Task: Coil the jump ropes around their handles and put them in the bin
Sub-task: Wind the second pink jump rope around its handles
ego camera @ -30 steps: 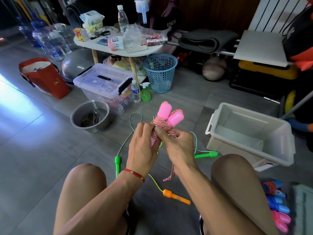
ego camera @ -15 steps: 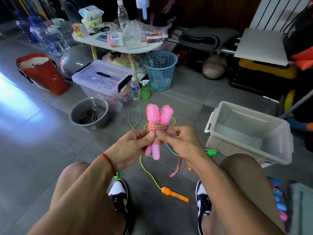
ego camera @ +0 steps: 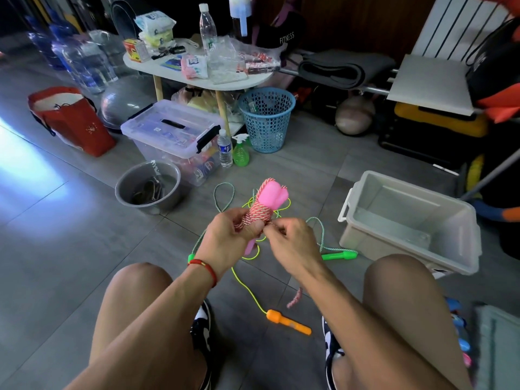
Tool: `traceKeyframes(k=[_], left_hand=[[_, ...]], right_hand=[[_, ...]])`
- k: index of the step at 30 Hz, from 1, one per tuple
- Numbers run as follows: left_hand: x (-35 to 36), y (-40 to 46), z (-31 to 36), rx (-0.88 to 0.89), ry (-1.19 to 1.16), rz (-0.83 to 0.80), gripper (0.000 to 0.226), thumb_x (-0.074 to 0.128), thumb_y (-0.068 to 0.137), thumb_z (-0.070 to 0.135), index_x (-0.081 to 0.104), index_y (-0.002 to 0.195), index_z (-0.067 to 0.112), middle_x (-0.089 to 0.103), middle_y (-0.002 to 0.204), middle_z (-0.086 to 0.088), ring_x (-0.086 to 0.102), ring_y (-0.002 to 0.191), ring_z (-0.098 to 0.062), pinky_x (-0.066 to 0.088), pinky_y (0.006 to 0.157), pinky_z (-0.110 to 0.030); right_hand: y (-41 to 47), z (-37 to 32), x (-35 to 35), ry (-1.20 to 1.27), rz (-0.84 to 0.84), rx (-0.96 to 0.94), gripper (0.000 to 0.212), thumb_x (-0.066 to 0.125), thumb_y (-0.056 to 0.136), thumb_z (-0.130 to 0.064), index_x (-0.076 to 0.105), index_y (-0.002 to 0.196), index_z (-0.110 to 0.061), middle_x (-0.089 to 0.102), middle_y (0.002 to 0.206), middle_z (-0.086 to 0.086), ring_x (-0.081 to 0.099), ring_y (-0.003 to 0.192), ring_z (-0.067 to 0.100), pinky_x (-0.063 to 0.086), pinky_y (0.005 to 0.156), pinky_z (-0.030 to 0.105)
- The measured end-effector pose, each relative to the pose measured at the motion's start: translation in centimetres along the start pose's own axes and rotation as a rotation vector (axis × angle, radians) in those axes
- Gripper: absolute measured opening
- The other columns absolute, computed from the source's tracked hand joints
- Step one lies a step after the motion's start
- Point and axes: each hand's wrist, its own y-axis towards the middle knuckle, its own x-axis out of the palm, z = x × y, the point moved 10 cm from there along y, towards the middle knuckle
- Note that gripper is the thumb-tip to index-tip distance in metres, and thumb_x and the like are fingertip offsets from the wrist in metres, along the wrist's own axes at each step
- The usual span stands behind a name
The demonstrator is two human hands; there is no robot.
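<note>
- Bare grey floor tiles (ego camera: pixel 47 249) run to the frame's left edge, left of the grey bucket (ego camera: pixel 148 183); that stretch is the widest free floor in view.
- Behind the bucket, a clear lidded storage box (ego camera: pixel 171 136) stands in front of a white side table (ego camera: pixel 197 77), with a red bag (ego camera: pixel 73 119) to the bucket's far left and a blue mesh basket (ego camera: pixel 266 119) to its right.
- Right of the bucket, above the seated person's bare knees, the left hand (ego camera: pixel 228 243) grips the pink jump rope (ego camera: pixel 261 215) around its wound middle; the two pink handles stand side by side, tips pointing away from the person, bound by tight red-and-white coils.
- The right hand (ego camera: pixel 292 243), touching the left, pinches the cord at the edge of the coils; a short loose tail hangs below the wrist.
- On the floor under the hands lie a green-handled rope (ego camera: pixel 339 255) and a yellow cord ending in an orange handle (ego camera: pixel 289 322).
- Far right of the bucket, the open pale bin (ego camera: pixel 461 240) sits on the floor, its near wall just beside the right knee.
</note>
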Motion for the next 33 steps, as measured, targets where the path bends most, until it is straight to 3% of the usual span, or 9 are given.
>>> traceKeyframes(k=[5,9,12,16,18,21,24,28,33], left_hand=[[-1.4,-1.0,2.5,0.082,0.234,0.257,0.028,0.082,0.077,0.019,0.071,0.103,0.022,0.071,0.076,0.002,0.061,0.064,-0.006,0.044,0.059,-0.011],[-1.9,-1.5,3.5,0.182,0.271,0.312,0.047,0.089,0.069,0.020,0.059,0.105,0.022,0.064,0.089,0.001,0.059,0.077,-0.012,0.043,0.064,-0.015],[-0.6,-1.5,3.4,0.243,0.046,0.080,0.054,0.088,0.072,0.023,0.056,0.115,0.020,0.068,0.102,0.001,0.065,0.086,-0.014,0.054,0.076,-0.027],[1.5,-1.8,1.2,-0.157,-0.669,-0.195,0.056,0.067,0.091,0.038,0.056,0.128,-0.004,0.070,0.114,-0.018,0.070,0.097,-0.029,0.057,0.092,-0.045],[2.4,-2.3,0.6,-0.300,-0.666,-0.343,0.059,0.054,0.093,0.044,0.061,0.124,-0.007,0.069,0.119,-0.025,0.070,0.104,-0.036,0.057,0.092,-0.047],[2.6,-2.6,0.8,-0.274,-0.635,-0.468,0.051,0.063,0.087,0.043,0.071,0.109,-0.002,0.070,0.112,-0.023,0.070,0.096,-0.031,0.060,0.084,-0.039],[2.0,-1.6,0.5,-0.176,-0.575,-0.367,0.047,0.067,0.085,0.038,0.071,0.102,-0.005,0.066,0.098,-0.022,0.063,0.081,-0.025,0.059,0.079,-0.035],[0.3,-0.7,0.8,0.011,-0.331,-0.100,0.033,0.065,0.090,0.033,0.072,0.094,0.001,0.059,0.075,-0.008,0.053,0.072,-0.018,0.049,0.077,-0.041],[-0.7,0.4,1.2,0.124,0.046,0.082,0.019,0.067,0.089,0.040,0.075,0.102,0.029,0.061,0.067,0.004,0.050,0.063,-0.010,0.054,0.070,-0.042]], right_hand=[[-0.3,-0.9,-0.3,0.082,0.005,-0.026,0.046,0.064,0.091,-0.044,0.062,0.046,-0.034,0.042,0.040,-0.006,0.039,0.046,0.011,0.027,0.048,0.029],[0.1,-1.3,-0.4,0.260,0.035,-0.119,0.051,0.065,0.078,-0.068,0.076,0.077,-0.018,0.064,0.061,0.007,0.047,0.058,0.011,0.040,0.055,0.040],[0.3,-1.4,-1.4,0.359,0.019,-0.141,0.041,0.068,0.088,-0.054,0.078,0.082,-0.015,0.062,0.058,0.006,0.044,0.058,0.009,0.037,0.054,0.037],[1.0,-1.9,-1.7,0.450,-0.137,-0.188,0.024,0.066,0.096,-0.029,0.079,0.092,-0.010,0.072,0.070,-0.010,0.055,0.063,0.003,0.045,0.062,0.021],[0.8,-2.3,-1.3,0.470,-0.221,-0.206,0.020,0.065,0.097,-0.023,0.078,0.099,-0.008,0.079,0.087,0.000,0.069,0.076,0.008,0.054,0.074,0.025],[0.7,-2.7,-1.2,0.416,-0.266,-0.250,0.013,0.064,0.097,-0.015,0.076,0.094,-0.013,0.072,0.071,-0.016,0.061,0.062,-0.005,0.044,0.064,0.010],[1.3,-2.0,-1.2,0.334,-0.172,-0.229,0.014,0.070,0.094,-0.026,0.076,0.081,-0.027,0.063,0.060,-0.014,0.048,0.060,-0.002,0.040,0.061,0.022],[1.9,0.0,-0.3,0.204,0.002,-0.130,0.040,0.067,0.084,-0.056,0.079,0.085,-0.018,0.064,0.067,0.015,0.043,0.061,0.010,0.041,0.057,0.035],[0.8,-0.7,-0.1,0.054,0.058,-0.067,0.036,0.060,0.093,-0.034,0.064,0.064,-0.015,0.038,0.047,0.000,0.031,0.050,0.013,0.029,0.051,0.035]])
